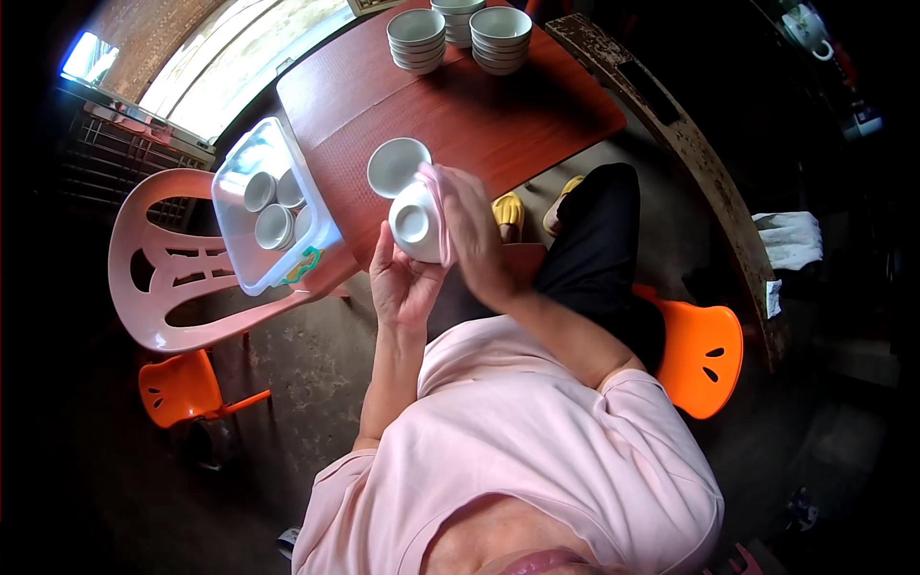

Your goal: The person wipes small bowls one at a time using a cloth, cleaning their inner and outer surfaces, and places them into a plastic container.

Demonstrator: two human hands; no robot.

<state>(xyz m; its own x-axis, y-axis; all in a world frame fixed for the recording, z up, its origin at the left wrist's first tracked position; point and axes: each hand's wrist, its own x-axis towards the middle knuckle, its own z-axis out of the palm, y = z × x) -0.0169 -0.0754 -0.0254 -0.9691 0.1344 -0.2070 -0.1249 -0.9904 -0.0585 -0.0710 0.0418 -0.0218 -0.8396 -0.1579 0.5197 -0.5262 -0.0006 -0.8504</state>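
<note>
My left hand (404, 282) grips a white bowl (415, 224) from below, its foot ring turned up toward me. A folded pink cloth (437, 208) lies against the bowl's right side, pressed there by my right hand (471, 230). The right fingers are partly hidden behind the cloth. Just beyond the held bowl, a second white bowl (399, 167) stands upright on the reddish-brown table (345, 129). Left of my hands, a clear plastic box (251, 269) with a green latch contains several small white bowls (274, 226).
Stacks of white bowls (501, 36) stand at the table's far end. A pink plastic chair (144, 309) is at the left, near an orange chair (180, 388). Another orange chair (701, 359) is behind my right side. A worn wooden bench (690, 151) curves along the right.
</note>
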